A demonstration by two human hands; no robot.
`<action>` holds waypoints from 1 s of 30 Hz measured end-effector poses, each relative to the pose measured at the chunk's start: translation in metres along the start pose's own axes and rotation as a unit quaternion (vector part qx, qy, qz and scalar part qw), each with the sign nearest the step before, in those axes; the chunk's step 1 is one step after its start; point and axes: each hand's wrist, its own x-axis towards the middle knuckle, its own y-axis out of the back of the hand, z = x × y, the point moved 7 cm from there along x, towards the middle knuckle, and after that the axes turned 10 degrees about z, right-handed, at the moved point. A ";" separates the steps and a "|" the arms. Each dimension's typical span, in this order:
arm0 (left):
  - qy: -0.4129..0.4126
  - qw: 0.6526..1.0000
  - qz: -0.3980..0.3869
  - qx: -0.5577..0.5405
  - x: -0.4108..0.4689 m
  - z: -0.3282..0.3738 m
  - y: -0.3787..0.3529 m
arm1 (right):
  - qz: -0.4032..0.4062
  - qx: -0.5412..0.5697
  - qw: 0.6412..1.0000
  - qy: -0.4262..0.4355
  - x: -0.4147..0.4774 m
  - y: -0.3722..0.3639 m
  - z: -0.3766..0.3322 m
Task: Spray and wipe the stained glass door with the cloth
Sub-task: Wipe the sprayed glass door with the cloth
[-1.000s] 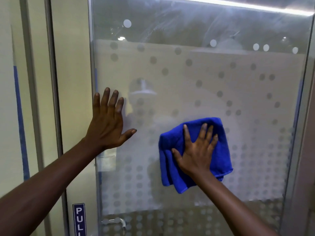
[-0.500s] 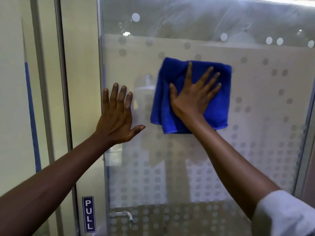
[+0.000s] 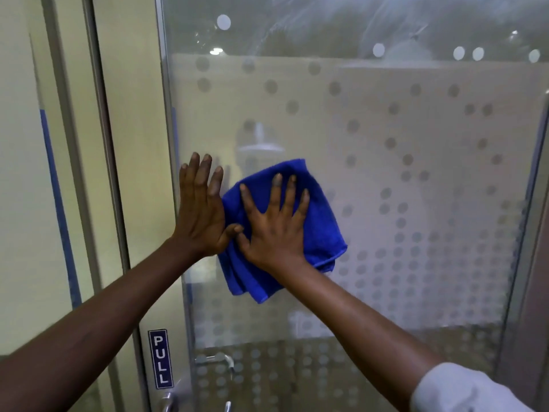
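The frosted glass door (image 3: 416,144) with a dot pattern fills most of the view; smears show on its clear top band. A folded blue cloth (image 3: 320,233) lies flat against the glass at mid height. My right hand (image 3: 273,230) presses on the cloth with fingers spread. My left hand (image 3: 202,209) is flat on the glass near the door's left edge, fingers up, holding nothing; its thumb touches my right thumb and the cloth's left edge. No spray bottle is in view.
A blue PULL sign (image 3: 160,358) is on the frame at lower left. A metal door handle (image 3: 217,361) sits below my hands. The grey door frame (image 3: 101,162) and a cream wall with a blue stripe (image 3: 59,209) are on the left.
My right hand has swept the cloth down and to the left from the upper glass, until it meets my left hand. My left hand has stayed on the glass.
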 end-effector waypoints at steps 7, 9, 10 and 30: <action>-0.011 0.997 -0.073 0.034 -0.035 0.037 -0.017 | -0.012 0.005 1.000 0.018 -0.060 -0.014 0.018; -0.009 0.996 -0.084 0.037 -0.042 0.040 -0.019 | -0.018 -0.001 1.000 0.024 -0.077 -0.016 0.027; -0.010 0.995 -0.092 0.041 -0.045 0.041 -0.020 | -0.023 -0.007 0.999 0.028 -0.086 -0.018 0.032; -0.049 0.979 -0.134 0.148 -0.065 0.020 -0.017 | 0.036 -0.023 0.975 -0.216 -0.013 0.025 0.184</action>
